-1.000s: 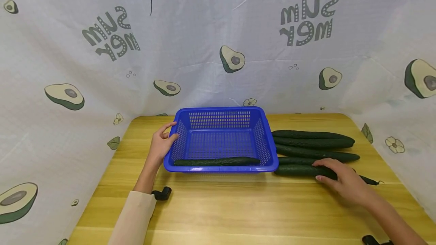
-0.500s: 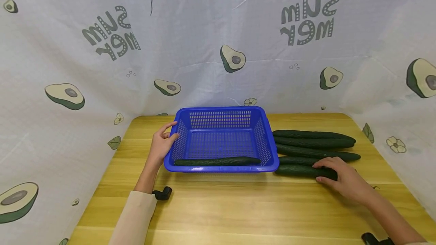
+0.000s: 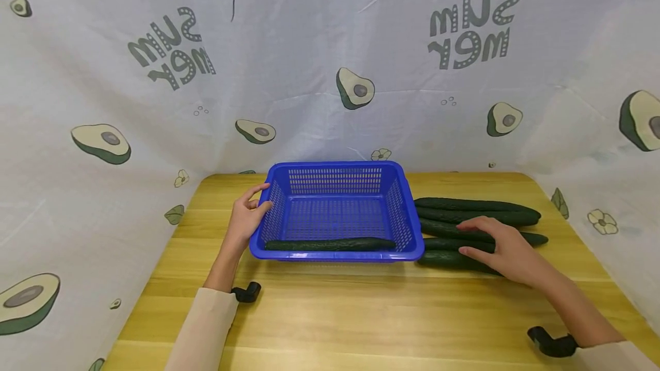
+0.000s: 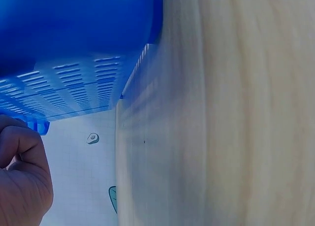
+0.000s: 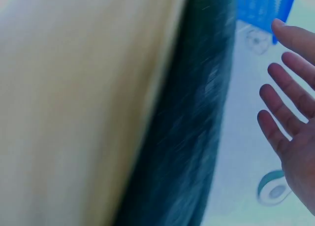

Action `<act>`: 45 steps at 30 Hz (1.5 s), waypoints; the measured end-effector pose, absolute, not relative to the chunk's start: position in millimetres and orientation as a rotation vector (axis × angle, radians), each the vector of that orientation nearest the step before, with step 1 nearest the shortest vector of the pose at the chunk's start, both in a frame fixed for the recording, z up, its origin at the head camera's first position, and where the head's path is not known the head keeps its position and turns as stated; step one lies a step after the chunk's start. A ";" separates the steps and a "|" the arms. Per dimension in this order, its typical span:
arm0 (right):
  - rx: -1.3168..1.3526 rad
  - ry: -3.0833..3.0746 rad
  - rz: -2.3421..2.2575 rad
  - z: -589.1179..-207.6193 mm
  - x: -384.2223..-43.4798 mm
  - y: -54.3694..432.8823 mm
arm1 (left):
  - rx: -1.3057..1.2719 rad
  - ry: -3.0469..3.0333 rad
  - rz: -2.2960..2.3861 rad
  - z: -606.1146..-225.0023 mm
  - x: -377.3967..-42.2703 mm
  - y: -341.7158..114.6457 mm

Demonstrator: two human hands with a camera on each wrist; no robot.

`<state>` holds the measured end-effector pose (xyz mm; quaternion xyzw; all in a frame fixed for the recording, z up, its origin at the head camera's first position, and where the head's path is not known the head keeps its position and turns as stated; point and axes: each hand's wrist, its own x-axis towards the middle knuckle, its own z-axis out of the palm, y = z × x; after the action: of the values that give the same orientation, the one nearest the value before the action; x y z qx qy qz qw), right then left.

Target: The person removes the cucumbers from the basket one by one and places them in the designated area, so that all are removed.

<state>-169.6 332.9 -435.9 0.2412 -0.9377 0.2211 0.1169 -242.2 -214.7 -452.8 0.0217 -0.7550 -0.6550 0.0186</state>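
A blue plastic basket [image 3: 337,256] stands on the table, with one dark green cucumber [image 3: 330,244] lying along its near side. My left hand [image 3: 244,219] grips the basket's left rim between thumb and fingers; the left wrist view catches this hand [image 4: 24,179] below the slotted basket wall [image 4: 74,83]. Right of the basket, several cucumbers [image 3: 474,216] lie side by side. Over the nearer ones hovers my right hand [image 3: 510,253], holding nothing. Its fingers [image 5: 280,127] are spread and apart from the large blurred cucumber [image 5: 182,132] in the right wrist view.
The wooden table [image 3: 350,314] reaches back to a pale curtain [image 3: 309,62] printed with avocados and letters. Each wrist carries a black camera mount, such as the one on the right wrist [image 3: 554,345]. The cucumbers' left ends lie close against the basket.
My right hand has let go of the nearest cucumber and risen, shifting slightly left and away from me. The left hand and the basket have stayed in place; the head view shifted slightly.
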 end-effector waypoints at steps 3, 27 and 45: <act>0.699 -2.743 0.670 -427.2 -173.1 319.6 | 0.060 -2.342 -2.049 -455.0 -241.9 -213.8; 0.835 -2.798 0.957 -403.6 -206.2 214.6 | 0.092 -2.326 -2.073 -451.0 -241.9 -215.8; 1.117 -2.854 0.959 -414.5 -223.9 146.5 | 0.068 -2.331 -2.035 -452.0 -242.0 -215.2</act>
<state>-223.9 146.5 -414.5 0.3476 -0.8882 0.2985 -0.0349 -242.0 -215.2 -452.0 0.0220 -0.7529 -0.6573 0.0234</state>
